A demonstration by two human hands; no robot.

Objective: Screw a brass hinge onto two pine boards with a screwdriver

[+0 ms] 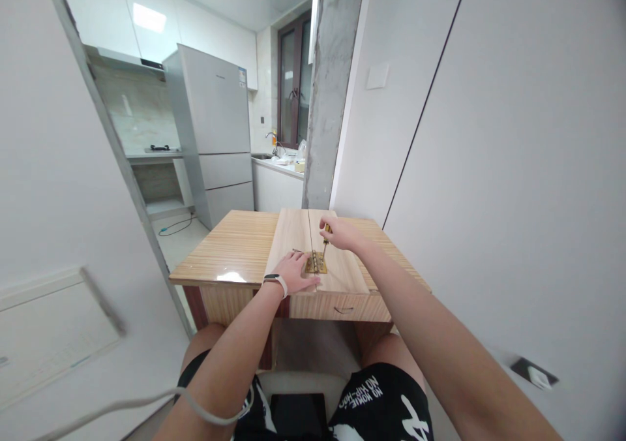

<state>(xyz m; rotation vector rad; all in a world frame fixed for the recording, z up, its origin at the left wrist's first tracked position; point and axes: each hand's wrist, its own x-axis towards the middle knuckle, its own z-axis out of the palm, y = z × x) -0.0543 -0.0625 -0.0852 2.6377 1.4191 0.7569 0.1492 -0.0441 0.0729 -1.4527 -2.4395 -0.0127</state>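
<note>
A brass hinge point(320, 267) lies unfolded across the seam between two pale wooden boards, the left board point(288, 232) and the right board point(345, 274). My right hand point(340, 232) is closed round the handle of a screwdriver point(326, 237), which points down with its tip at the hinge's right leaf. Flat on the left board rests my left hand point(292, 273), fingers spread, beside the hinge's left edge and touching it or nearly so. Its thumb reaches over the seam in front of the hinge. The screw heads are too small to make out clearly.
The boards lie on a striped wooden desk point(225, 245) with a handled drawer point(359, 307) at its front. A white wall point(464, 167) stands close on the right. Behind are a fridge point(222, 115) and a sink counter point(276, 186). A pale cable point(147, 402) crosses near my left forearm.
</note>
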